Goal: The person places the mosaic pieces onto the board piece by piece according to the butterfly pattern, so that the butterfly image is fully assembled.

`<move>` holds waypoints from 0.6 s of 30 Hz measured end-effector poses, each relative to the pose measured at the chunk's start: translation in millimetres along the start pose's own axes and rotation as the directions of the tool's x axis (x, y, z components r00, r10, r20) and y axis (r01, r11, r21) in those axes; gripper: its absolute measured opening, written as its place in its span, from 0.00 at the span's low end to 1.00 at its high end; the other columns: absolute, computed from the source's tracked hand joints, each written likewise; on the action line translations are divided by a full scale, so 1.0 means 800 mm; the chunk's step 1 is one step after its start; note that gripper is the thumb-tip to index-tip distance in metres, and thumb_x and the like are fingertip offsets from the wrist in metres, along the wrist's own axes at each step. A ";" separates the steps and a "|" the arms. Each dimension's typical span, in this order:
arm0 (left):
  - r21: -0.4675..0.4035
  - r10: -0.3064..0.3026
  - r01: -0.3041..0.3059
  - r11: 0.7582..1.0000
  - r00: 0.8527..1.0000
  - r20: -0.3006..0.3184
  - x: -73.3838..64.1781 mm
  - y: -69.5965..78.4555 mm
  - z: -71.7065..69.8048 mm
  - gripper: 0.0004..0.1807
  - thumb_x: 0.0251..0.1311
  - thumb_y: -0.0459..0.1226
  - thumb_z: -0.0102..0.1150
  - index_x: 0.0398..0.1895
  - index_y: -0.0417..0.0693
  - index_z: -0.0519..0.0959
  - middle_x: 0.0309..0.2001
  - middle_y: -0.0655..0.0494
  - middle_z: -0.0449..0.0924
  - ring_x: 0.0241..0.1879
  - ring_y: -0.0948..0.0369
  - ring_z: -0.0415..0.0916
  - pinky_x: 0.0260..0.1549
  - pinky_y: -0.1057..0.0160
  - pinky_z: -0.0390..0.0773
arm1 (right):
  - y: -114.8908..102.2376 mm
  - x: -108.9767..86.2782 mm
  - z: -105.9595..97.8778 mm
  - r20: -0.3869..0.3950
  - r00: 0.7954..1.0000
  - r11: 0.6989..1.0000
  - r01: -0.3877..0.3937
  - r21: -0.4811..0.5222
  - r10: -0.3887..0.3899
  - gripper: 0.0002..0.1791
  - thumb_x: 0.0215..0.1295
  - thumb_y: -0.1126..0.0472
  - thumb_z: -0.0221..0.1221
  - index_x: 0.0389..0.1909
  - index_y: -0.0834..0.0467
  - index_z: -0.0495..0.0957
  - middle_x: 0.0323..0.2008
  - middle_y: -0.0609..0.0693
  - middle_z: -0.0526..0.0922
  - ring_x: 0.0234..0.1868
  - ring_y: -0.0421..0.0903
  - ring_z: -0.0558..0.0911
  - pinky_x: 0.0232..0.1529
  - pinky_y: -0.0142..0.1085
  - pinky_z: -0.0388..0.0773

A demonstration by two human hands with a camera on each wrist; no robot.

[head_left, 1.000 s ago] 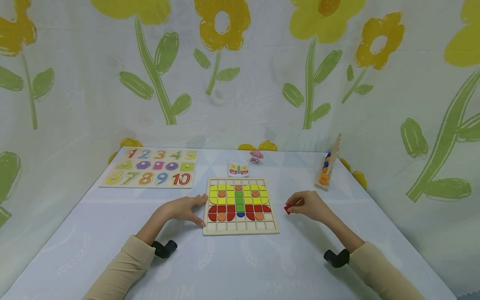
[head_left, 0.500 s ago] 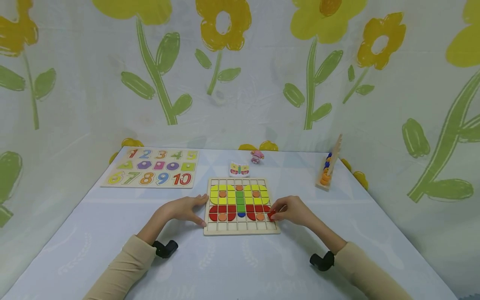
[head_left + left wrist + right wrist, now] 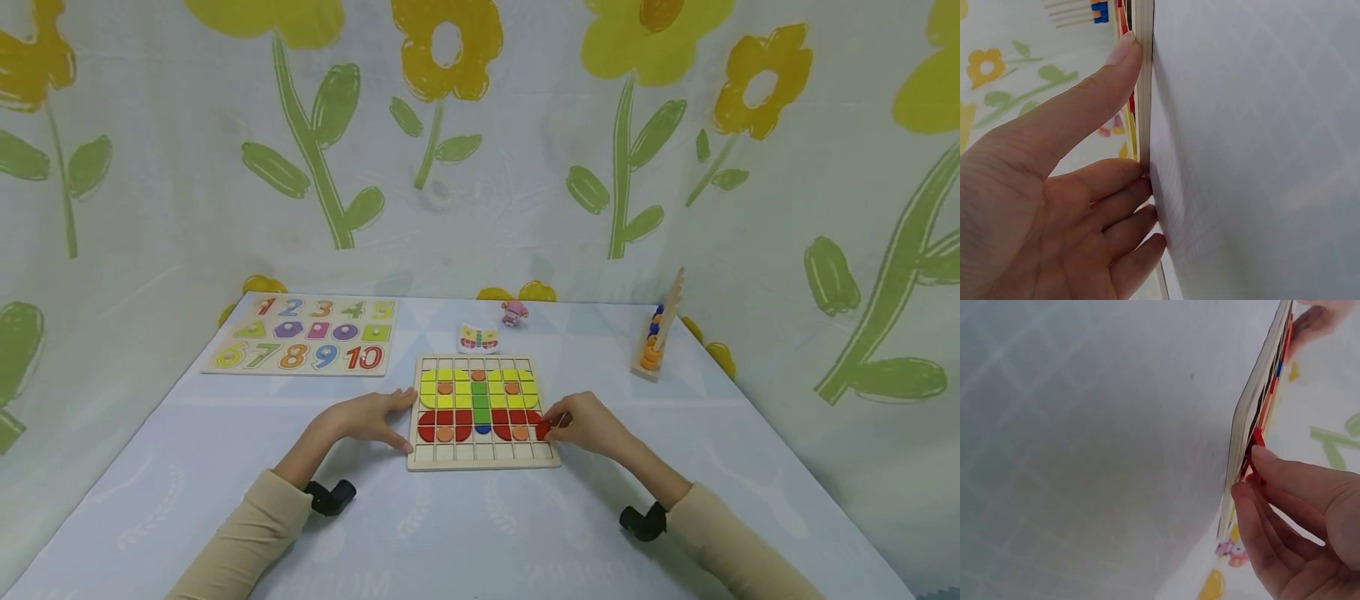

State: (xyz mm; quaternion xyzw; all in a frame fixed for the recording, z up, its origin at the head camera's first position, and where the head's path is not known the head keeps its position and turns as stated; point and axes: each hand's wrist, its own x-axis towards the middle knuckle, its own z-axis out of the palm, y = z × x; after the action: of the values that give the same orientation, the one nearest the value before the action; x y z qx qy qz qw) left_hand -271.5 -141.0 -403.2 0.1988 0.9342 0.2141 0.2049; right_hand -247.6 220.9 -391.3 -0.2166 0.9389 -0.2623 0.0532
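A wooden grid board [image 3: 483,463] lies mid-table, bearing yellow, red, green, orange and blue tiles in a butterfly pattern. My left hand [image 3: 369,418] touches the board's left edge, thumb and fingers spread along it; the left wrist view shows the thumb tip against the wooden side [image 3: 1144,94]. My right hand [image 3: 588,423] is at the board's right edge. Between its thumb and fingers it pinches a red tile [image 3: 1257,439], tilted over the grid at the right end of the lower red row. Part of this tile is hidden by the fingertips.
Behind the board stands a small butterfly picture card [image 3: 478,340], with a pink toy figure [image 3: 513,313] farther back. A number-and-shape puzzle board [image 3: 300,335] lies back left. A wooden bead rack [image 3: 654,337] with blue and orange beads stands back right.
My right hand has moved left with the red tile, from beside the board to its right edge, and over the last half second the tile shifts only slightly. The left hand stays put.
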 end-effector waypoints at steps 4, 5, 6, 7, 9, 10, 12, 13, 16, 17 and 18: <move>0.001 0.011 -0.011 1.000 1.000 0.001 0.000 0.000 0.000 0.54 0.46 0.52 0.74 0.74 0.45 0.58 0.74 0.44 0.52 0.73 0.48 0.46 0.68 0.44 0.52 | 0.003 -0.001 -0.001 -0.005 1.000 1.000 0.023 -0.009 -0.023 0.10 0.55 0.66 0.69 0.39 0.62 0.86 0.27 0.44 0.83 0.26 0.40 0.76 0.28 0.29 0.78; 0.001 0.012 -0.012 1.000 1.000 0.000 0.000 0.000 0.000 0.54 0.46 0.52 0.74 0.74 0.45 0.58 0.74 0.44 0.52 0.73 0.48 0.46 0.68 0.44 0.52 | 0.004 -0.001 0.000 -0.005 1.000 1.000 0.028 -0.006 -0.028 0.10 0.55 0.66 0.69 0.39 0.62 0.86 0.27 0.44 0.83 0.26 0.40 0.76 0.28 0.29 0.77; 0.001 0.014 -0.014 1.000 1.000 0.000 0.000 0.000 0.000 0.54 0.46 0.52 0.74 0.74 0.44 0.57 0.74 0.43 0.52 0.73 0.48 0.46 0.68 0.44 0.52 | 0.005 0.000 0.001 -0.006 0.999 0.999 0.034 -0.005 -0.034 0.10 0.55 0.66 0.69 0.38 0.62 0.86 0.27 0.44 0.83 0.26 0.40 0.76 0.28 0.29 0.77; 0.000 0.015 -0.015 1.000 1.000 0.000 0.000 0.000 0.000 0.54 0.46 0.52 0.74 0.74 0.44 0.57 0.74 0.43 0.52 0.73 0.48 0.46 0.68 0.44 0.52 | 0.006 0.000 0.002 -0.006 0.999 0.999 0.038 -0.004 -0.038 0.09 0.55 0.66 0.69 0.38 0.61 0.86 0.27 0.43 0.82 0.26 0.40 0.75 0.28 0.29 0.77; -0.001 0.014 -0.014 1.000 1.000 -0.001 0.000 0.000 0.000 0.54 0.46 0.52 0.74 0.74 0.44 0.57 0.74 0.43 0.52 0.73 0.48 0.46 0.68 0.44 0.52 | 0.007 0.001 0.004 -0.010 0.999 0.999 0.048 -0.006 -0.048 0.08 0.55 0.67 0.69 0.37 0.61 0.86 0.27 0.43 0.83 0.26 0.40 0.75 0.28 0.29 0.77; -0.002 0.013 -0.013 1.000 1.000 -0.001 0.000 0.000 0.000 0.54 0.46 0.52 0.74 0.74 0.44 0.57 0.74 0.43 0.52 0.73 0.48 0.46 0.68 0.44 0.52 | 0.007 0.002 0.005 -0.011 0.999 0.999 0.049 -0.008 -0.049 0.08 0.55 0.68 0.69 0.37 0.61 0.86 0.28 0.43 0.83 0.26 0.40 0.75 0.28 0.29 0.77; -0.002 0.011 -0.011 1.000 1.000 0.000 0.000 0.000 -0.001 0.54 0.46 0.52 0.74 0.74 0.45 0.57 0.74 0.43 0.52 0.73 0.48 0.46 0.68 0.44 0.52 | 0.007 0.003 0.006 -0.016 0.999 0.998 0.052 -0.019 -0.052 0.07 0.55 0.68 0.68 0.35 0.60 0.86 0.28 0.43 0.83 0.27 0.40 0.74 0.29 0.29 0.77; -0.001 0.011 -0.011 1.000 1.000 0.000 0.000 0.000 -0.001 0.54 0.46 0.52 0.74 0.74 0.45 0.57 0.74 0.43 0.52 0.73 0.48 0.46 0.68 0.44 0.52 | 0.006 0.003 0.007 -0.019 0.998 0.998 0.055 -0.026 -0.055 0.06 0.55 0.68 0.68 0.35 0.60 0.87 0.28 0.43 0.83 0.27 0.40 0.75 0.30 0.28 0.77; 0.002 0.014 -0.014 1.000 1.000 0.001 0.000 0.000 -0.001 0.54 0.46 0.52 0.73 0.74 0.45 0.57 0.74 0.43 0.52 0.73 0.48 0.46 0.68 0.44 0.52 | 0.004 0.004 0.009 -0.031 0.997 0.997 0.063 -0.043 -0.065 0.05 0.55 0.69 0.68 0.34 0.60 0.87 0.29 0.45 0.84 0.28 0.39 0.76 0.31 0.27 0.77; 0.002 0.015 -0.015 1.000 1.000 0.001 -0.001 0.000 -0.001 0.54 0.46 0.52 0.73 0.74 0.45 0.57 0.74 0.43 0.52 0.73 0.48 0.46 0.68 0.44 0.52 | 0.004 0.004 0.009 -0.035 0.997 0.997 0.066 -0.049 -0.068 0.05 0.55 0.69 0.68 0.33 0.60 0.87 0.30 0.45 0.84 0.28 0.39 0.76 0.31 0.27 0.78; 0.002 0.016 -0.016 1.000 1.000 0.000 -0.001 0.000 -0.001 0.54 0.46 0.52 0.73 0.74 0.45 0.57 0.74 0.43 0.52 0.73 0.48 0.46 0.68 0.44 0.52 | 0.003 0.005 0.010 -0.039 0.997 0.996 0.069 -0.054 -0.071 0.05 0.55 0.70 0.68 0.33 0.60 0.87 0.30 0.46 0.85 0.29 0.39 0.77 0.31 0.27 0.78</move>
State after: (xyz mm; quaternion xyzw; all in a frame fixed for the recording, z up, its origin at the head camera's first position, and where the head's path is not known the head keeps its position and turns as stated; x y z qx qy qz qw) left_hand -271.5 -141.3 -402.1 0.2066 0.9328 0.2146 0.2030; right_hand -250.0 217.4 -399.2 -0.2452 0.9382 -0.2434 0.0192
